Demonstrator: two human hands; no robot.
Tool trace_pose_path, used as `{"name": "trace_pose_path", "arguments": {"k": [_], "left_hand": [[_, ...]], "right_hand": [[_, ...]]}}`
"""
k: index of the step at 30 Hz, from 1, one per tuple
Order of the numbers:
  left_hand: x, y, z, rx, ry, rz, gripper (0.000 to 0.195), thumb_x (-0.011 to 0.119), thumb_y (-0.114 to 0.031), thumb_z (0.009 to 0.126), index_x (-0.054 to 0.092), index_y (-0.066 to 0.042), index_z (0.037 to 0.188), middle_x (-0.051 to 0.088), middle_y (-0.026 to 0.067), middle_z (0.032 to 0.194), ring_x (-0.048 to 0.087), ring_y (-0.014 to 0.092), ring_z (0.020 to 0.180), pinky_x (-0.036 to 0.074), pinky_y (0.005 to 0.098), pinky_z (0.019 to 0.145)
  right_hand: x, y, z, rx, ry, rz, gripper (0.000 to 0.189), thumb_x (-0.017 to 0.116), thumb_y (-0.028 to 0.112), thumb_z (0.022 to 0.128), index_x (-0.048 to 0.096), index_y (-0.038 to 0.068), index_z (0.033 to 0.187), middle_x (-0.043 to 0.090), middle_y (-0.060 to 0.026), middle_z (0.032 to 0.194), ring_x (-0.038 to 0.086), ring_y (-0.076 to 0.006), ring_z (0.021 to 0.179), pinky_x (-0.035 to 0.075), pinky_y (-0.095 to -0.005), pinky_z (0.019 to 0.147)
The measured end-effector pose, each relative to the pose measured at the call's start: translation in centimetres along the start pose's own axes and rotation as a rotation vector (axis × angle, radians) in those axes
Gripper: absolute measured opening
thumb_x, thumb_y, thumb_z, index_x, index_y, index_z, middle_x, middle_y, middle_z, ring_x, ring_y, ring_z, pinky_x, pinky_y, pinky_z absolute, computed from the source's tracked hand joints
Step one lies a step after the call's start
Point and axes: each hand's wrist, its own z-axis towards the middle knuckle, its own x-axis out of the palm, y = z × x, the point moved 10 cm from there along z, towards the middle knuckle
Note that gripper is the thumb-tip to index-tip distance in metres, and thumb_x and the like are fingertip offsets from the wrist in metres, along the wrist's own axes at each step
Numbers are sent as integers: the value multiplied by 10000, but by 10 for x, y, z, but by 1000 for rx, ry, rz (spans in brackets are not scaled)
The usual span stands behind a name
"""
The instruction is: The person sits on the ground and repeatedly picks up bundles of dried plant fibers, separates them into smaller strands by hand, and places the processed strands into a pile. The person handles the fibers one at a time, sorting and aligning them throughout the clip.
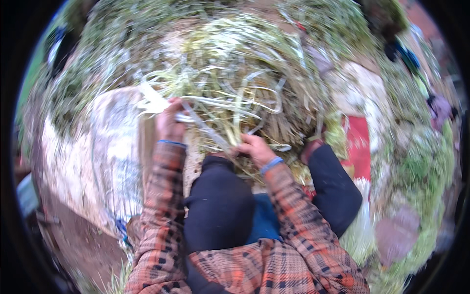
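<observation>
My left hand (172, 119) is closed around pale plant strips (154, 99), whose light ends fan out above and left of it. To its right and lower, in front of my knees, my right hand (255, 149) pinches a few yellow-green strips (236, 121) between thumb and fingers. Long pale strips loop between and beyond both hands. Behind them lies a large heap of cut grass-like stalks (235, 40), with brownish stalk bundles (286, 125) on its right side. Motion blur hides the fine detail near my fingers.
A whitish sheet (114, 147) lies on the left, over reddish soil (84, 242). To the right are a red printed sack (358, 147), a pale sheet (367, 84), more green stalks (415, 165) and a flat purplish-brown object (398, 235). Other people are partly visible at the upper edges.
</observation>
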Motion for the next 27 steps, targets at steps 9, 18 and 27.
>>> {"name": "trace_pose_path", "arguments": {"k": [9, 18, 27], "left_hand": [[-1, -7, -21, 51, -166, 159, 124, 569, 73, 756, 542, 24, 866, 605, 172, 708, 550, 185, 501, 440, 238, 436], [20, 17, -49, -97, 40, 185, 142, 611, 23, 756, 566, 15, 891, 625, 103, 711, 599, 157, 562, 466, 230, 446], [30, 50, -59, -298, 169, 297, 164, 632, -46, 780, 562, 14, 916, 641, 119, 749, 625, 181, 613, 484, 267, 470]], "right_hand": [[-144, -159, -85, 842, 70, -1414, 298, 650, 174, 728, 634, 61, 1003, 653, -145, 900, 631, -256, 815, 488, -369, 779], [-6, 35, 47, 48, -173, -588, 439, 506, 451, 848, 639, 35, 898, 645, -106, 815, 578, -152, 677, 465, -279, 591], [73, 125, 73, -243, -220, -142, 66, 633, 100, 810, 642, 41, 838, 615, 2, 692, 503, -39, 542, 398, -176, 474]]}}
